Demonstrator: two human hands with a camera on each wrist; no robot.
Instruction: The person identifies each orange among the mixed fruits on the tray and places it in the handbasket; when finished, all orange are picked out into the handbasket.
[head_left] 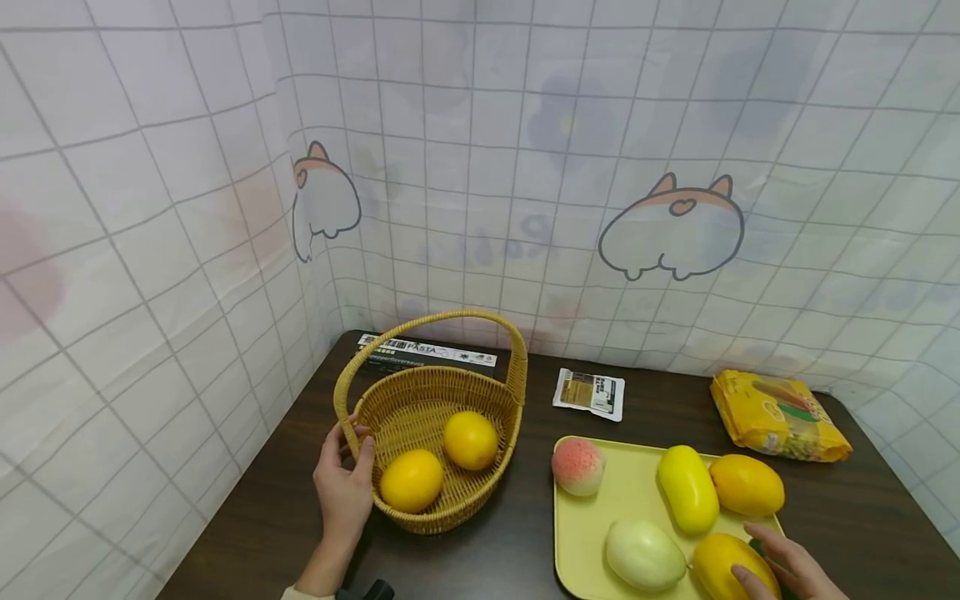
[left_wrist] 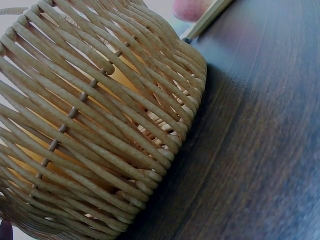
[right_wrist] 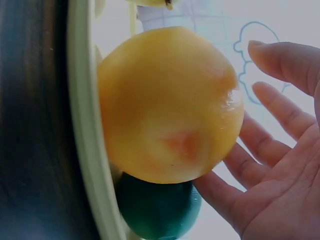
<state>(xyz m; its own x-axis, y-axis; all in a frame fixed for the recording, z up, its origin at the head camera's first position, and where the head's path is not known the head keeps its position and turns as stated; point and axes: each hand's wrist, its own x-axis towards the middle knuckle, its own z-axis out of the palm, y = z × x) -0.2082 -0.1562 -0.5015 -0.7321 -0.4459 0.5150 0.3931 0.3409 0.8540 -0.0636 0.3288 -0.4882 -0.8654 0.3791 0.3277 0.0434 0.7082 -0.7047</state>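
My left hand (head_left: 345, 479) grips the near-left rim of a wicker basket (head_left: 442, 521), by the foot of its tall handle. Inside the basket lie two yellow fruits, one nearer (head_left: 412, 481) and one farther (head_left: 470, 440). Over a yellow mango (head_left: 723, 565) at the front of the pale yellow tray (head_left: 592, 533), my right hand (head_left: 795, 567) has its fingers spread. The right wrist view shows the mango (right_wrist: 165, 100) with fingers beside it and the thumb apart. Behind it there sits a dark green fruit (right_wrist: 160, 210). The left wrist view is filled by woven basket side (left_wrist: 100, 125).
The tray also bears a peach (head_left: 579, 467), a pale green fruit (head_left: 645, 556), a long yellow fruit (head_left: 687, 490) and another yellow mango (head_left: 747, 486). Behind are a pasta box (head_left: 427, 354), a small packet (head_left: 589, 394) and a yellow bag (head_left: 780, 417), close to the curtain.
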